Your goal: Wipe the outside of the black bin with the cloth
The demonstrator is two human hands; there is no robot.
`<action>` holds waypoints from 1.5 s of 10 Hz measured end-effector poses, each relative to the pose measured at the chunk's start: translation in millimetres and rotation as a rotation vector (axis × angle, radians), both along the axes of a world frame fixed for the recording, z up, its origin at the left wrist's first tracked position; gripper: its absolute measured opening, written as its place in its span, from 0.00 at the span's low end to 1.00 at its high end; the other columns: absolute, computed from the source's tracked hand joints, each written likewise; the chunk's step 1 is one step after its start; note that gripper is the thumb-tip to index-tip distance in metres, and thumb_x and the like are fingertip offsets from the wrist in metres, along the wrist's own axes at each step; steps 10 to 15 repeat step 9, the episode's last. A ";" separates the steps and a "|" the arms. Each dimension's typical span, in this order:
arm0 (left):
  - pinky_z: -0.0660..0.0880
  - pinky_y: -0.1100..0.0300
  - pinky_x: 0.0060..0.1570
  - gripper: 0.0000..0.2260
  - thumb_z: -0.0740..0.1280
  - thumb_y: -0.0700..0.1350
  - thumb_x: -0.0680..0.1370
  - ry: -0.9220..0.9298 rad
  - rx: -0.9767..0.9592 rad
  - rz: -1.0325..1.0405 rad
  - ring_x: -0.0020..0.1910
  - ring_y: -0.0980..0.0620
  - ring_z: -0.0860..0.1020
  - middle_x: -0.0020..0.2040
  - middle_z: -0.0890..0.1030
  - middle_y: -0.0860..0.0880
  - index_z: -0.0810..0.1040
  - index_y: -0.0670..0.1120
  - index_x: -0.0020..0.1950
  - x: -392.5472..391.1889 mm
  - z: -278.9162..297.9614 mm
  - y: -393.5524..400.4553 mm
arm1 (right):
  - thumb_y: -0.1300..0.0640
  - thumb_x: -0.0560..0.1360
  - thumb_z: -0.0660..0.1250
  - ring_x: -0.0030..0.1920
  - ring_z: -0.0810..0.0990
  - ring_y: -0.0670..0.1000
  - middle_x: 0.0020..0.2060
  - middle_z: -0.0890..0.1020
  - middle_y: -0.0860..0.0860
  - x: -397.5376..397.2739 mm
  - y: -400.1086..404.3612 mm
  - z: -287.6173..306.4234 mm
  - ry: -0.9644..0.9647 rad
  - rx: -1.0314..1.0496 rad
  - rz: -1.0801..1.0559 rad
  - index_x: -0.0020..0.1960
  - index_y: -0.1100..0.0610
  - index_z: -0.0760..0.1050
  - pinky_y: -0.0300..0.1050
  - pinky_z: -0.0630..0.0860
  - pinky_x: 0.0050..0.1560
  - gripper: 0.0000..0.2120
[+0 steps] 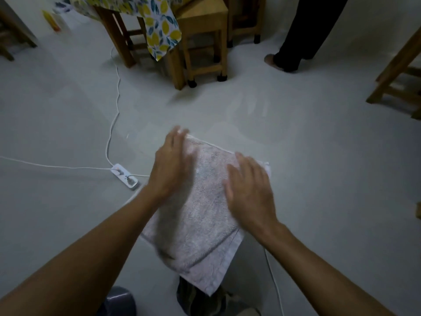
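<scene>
A pale pink-grey terry cloth [205, 215] lies spread out flat in front of me, one corner pointing away and the near corner over dark patterned fabric [196, 299] at the bottom edge. My left hand [173, 165] rests flat on the cloth's left side, fingers stretched and blurred. On the right side my right hand [249, 190] also lies flat, thumb on top. Neither hand pinches the cloth. A dark rounded object [119, 302] at the bottom left edge may be the bin; only its top shows.
A white power strip [124, 178] and its cords [114, 115] lie on the grey floor left of the cloth. Wooden stools [205, 42] and a lemon-print tablecloth [159, 30] stand ahead. Another person's dark trouser leg and foot [293, 49] are at the back right.
</scene>
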State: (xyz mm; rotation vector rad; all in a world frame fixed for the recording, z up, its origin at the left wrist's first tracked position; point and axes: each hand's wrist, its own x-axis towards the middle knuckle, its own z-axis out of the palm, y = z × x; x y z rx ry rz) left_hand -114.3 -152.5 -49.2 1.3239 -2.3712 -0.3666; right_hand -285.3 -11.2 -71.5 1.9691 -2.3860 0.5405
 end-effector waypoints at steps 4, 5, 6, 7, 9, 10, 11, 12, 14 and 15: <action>0.45 0.43 0.78 0.28 0.44 0.65 0.83 -0.376 0.025 -0.081 0.80 0.53 0.40 0.82 0.44 0.55 0.48 0.59 0.81 5.5 -39.5 46.7 | 0.39 0.84 0.52 0.83 0.46 0.55 0.83 0.52 0.56 16.6 6.9 -21.2 -0.071 0.149 0.022 0.82 0.48 0.57 0.56 0.45 0.82 0.29; 0.45 0.43 0.78 0.28 0.44 0.65 0.83 -0.379 0.024 -0.081 0.80 0.53 0.40 0.82 0.44 0.54 0.48 0.59 0.81 5.5 -39.4 47.1 | 0.39 0.84 0.53 0.83 0.47 0.55 0.83 0.52 0.55 16.9 7.1 -20.6 -0.062 0.138 0.020 0.82 0.48 0.58 0.56 0.46 0.82 0.29; 0.45 0.43 0.78 0.28 0.44 0.65 0.83 -0.369 0.047 -0.072 0.80 0.52 0.40 0.82 0.44 0.54 0.48 0.59 0.81 5.5 -39.6 49.3 | 0.39 0.84 0.52 0.83 0.47 0.55 0.83 0.52 0.55 16.6 5.6 -22.3 -0.061 0.146 0.021 0.82 0.48 0.57 0.57 0.47 0.82 0.29; 0.48 0.41 0.77 0.28 0.45 0.65 0.82 -0.368 0.087 -0.043 0.81 0.51 0.43 0.82 0.46 0.52 0.50 0.58 0.81 6.0 -35.8 59.4 | 0.39 0.83 0.51 0.83 0.48 0.57 0.83 0.53 0.57 19.0 5.6 -18.4 -0.035 0.176 0.018 0.82 0.48 0.58 0.59 0.48 0.82 0.30; 0.61 0.45 0.71 0.27 0.54 0.65 0.80 -0.377 0.069 0.151 0.77 0.49 0.63 0.79 0.64 0.49 0.66 0.55 0.76 31.8 -3.9 99.2 | 0.40 0.84 0.53 0.83 0.47 0.61 0.83 0.48 0.58 34.9 14.7 18.3 -0.135 0.299 0.046 0.83 0.49 0.43 0.58 0.48 0.80 0.34; 0.61 0.45 0.71 0.27 0.54 0.65 0.80 -0.377 0.069 0.151 0.77 0.49 0.63 0.79 0.64 0.49 0.66 0.55 0.76 31.8 -3.9 99.2 | 0.40 0.84 0.53 0.83 0.47 0.61 0.83 0.48 0.58 34.9 14.7 18.3 -0.135 0.299 0.046 0.83 0.49 0.43 0.58 0.48 0.80 0.34; 0.61 0.45 0.71 0.27 0.54 0.65 0.80 -0.377 0.069 0.151 0.77 0.49 0.63 0.79 0.64 0.49 0.66 0.55 0.76 31.8 -3.9 99.2 | 0.40 0.84 0.53 0.83 0.47 0.61 0.83 0.48 0.58 34.9 14.7 18.3 -0.135 0.299 0.046 0.83 0.49 0.43 0.58 0.48 0.80 0.34; 0.61 0.45 0.71 0.27 0.54 0.65 0.80 -0.377 0.069 0.151 0.77 0.49 0.63 0.79 0.64 0.49 0.66 0.55 0.76 31.8 -3.9 99.2 | 0.40 0.84 0.53 0.83 0.47 0.61 0.83 0.48 0.58 34.9 14.7 18.3 -0.135 0.299 0.046 0.83 0.49 0.43 0.58 0.48 0.80 0.34; 0.61 0.45 0.71 0.27 0.54 0.65 0.80 -0.377 0.069 0.151 0.77 0.49 0.63 0.79 0.64 0.49 0.66 0.55 0.76 31.8 -3.9 99.2 | 0.40 0.84 0.53 0.83 0.47 0.61 0.83 0.48 0.58 34.9 14.7 18.3 -0.135 0.299 0.046 0.83 0.49 0.43 0.58 0.48 0.80 0.34; 0.61 0.45 0.71 0.27 0.54 0.65 0.80 -0.377 0.069 0.151 0.77 0.49 0.63 0.79 0.64 0.49 0.66 0.55 0.76 31.8 -3.9 99.2 | 0.40 0.84 0.53 0.83 0.47 0.61 0.83 0.48 0.58 34.9 14.7 18.3 -0.135 0.299 0.046 0.83 0.49 0.43 0.58 0.48 0.80 0.34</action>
